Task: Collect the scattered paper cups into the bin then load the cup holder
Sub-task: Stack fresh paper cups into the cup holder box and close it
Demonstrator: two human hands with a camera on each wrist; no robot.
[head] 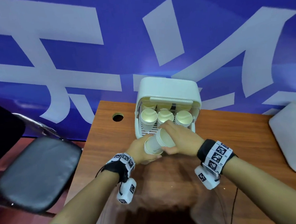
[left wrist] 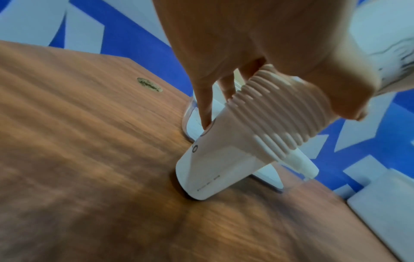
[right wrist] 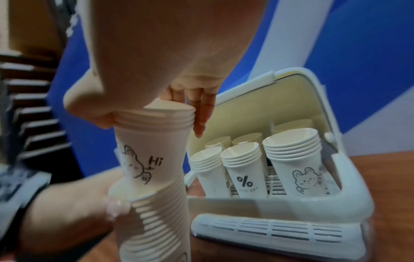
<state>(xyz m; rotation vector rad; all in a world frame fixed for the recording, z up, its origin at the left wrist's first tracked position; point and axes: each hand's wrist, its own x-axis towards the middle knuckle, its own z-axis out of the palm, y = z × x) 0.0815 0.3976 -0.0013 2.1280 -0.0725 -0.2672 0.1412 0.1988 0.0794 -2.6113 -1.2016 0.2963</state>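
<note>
On the wooden table [head: 236, 137] stands the white cup holder [head: 166, 91] with its lid raised and several stacks of paper cups [right wrist: 245, 166] upright inside. Just in front of it both hands hold one long run of nested cups. My left hand [head: 140, 150] grips the lower stack [right wrist: 156, 223] round its ribbed rims, and its bottom end [left wrist: 201, 179] touches the table. My right hand [head: 178, 137] grips the rims of the upper stack [right wrist: 152, 152], which bears a rabbit and "Hi" and sits nested in the lower one.
A white bin [head: 292, 136] sits at the table's right edge. A round cable hole [head: 117, 117] lies left of the holder. A black chair [head: 37, 173] stands off the table's left side. A blue banner [head: 120, 35] forms the backdrop.
</note>
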